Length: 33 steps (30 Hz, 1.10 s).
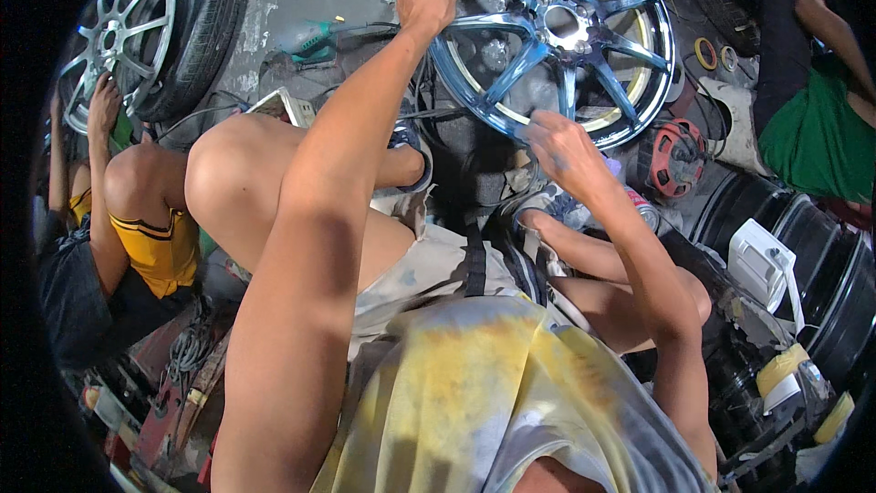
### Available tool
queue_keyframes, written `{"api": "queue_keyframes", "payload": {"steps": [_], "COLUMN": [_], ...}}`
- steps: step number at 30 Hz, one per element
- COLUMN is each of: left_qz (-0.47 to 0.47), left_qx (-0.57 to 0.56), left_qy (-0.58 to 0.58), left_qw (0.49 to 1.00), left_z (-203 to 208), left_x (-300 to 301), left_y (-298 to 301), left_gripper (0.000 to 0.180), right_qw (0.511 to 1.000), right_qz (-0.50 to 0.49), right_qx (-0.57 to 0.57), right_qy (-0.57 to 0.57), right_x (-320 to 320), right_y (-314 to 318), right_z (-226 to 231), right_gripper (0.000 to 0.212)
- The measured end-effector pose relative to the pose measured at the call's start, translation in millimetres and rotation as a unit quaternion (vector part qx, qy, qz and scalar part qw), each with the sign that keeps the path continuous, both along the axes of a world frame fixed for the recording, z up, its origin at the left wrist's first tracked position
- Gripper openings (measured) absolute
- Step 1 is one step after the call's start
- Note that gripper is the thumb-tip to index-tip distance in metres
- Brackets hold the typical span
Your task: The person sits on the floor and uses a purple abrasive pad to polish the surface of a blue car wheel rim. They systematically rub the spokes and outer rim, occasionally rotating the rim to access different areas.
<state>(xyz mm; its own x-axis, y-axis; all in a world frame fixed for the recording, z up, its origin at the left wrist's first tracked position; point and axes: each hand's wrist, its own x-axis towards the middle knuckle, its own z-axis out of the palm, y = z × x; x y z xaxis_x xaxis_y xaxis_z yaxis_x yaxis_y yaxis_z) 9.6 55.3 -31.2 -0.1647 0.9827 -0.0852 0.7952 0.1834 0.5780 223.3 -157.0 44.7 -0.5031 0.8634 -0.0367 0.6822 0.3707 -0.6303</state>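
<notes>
A shiny blue alloy wheel rim (pixel 566 23) with several spokes stands before me at the top of the head view. My left hand (pixel 427 2) is closed around the rim's outer edge at its upper left. Down at the lower edge of the wheel rim, my right hand (pixel 563 153) has its fingers bent and pressed together. Whatever lies between those fingers is hidden. Beneath my right forearm, part of a can (pixel 642 207) shows beside my foot.
At left, a person's hand (pixel 105 102) touches a silver wheel rim (pixel 144 23) in front of a tire (pixel 212 32). A green power tool (pixel 308 42) lies on the floor. Right are a red round tool (pixel 677 157), tape rolls (pixel 705 53), a white box (pixel 759 260) and another person in green (pixel 817 141).
</notes>
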Motion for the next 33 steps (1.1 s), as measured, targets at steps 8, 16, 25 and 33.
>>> {"api": "queue_keyframes", "payload": {"steps": [8, 16, 25, 33], "left_qz": [0.004, 0.001, -0.008, -0.017], "left_qx": [-0.001, -0.004, -0.007, -0.011], "left_qy": [-0.004, -0.002, 0.001, -0.002], "left_qw": [1.000, 1.000, 1.000, 1.000], "left_z": [5.5, 4.0, 0.2, 3.7], "left_x": [5.0, 3.9, 5.6, 8.2], "left_y": [-1.3, 0.3, 3.0, 3.3], "left_gripper": [0.049, 0.051, 0.054, 0.054], "right_qw": [1.000, 0.996, 0.997, 1.000], "right_qz": [0.010, -0.003, -0.016, -0.004], "right_qx": [0.012, 0.076, 0.051, -0.013], "right_qy": [0.026, 0.046, 0.052, 0.015], "right_x": [1.9, -13.0, -14.0, -16.3], "right_y": [3.2, 5.1, 4.5, 13.1], "right_z": [-5.0, -6.4, -11.6, 2.7], "right_gripper": [0.020, 0.016, 0.021, 0.022]}}
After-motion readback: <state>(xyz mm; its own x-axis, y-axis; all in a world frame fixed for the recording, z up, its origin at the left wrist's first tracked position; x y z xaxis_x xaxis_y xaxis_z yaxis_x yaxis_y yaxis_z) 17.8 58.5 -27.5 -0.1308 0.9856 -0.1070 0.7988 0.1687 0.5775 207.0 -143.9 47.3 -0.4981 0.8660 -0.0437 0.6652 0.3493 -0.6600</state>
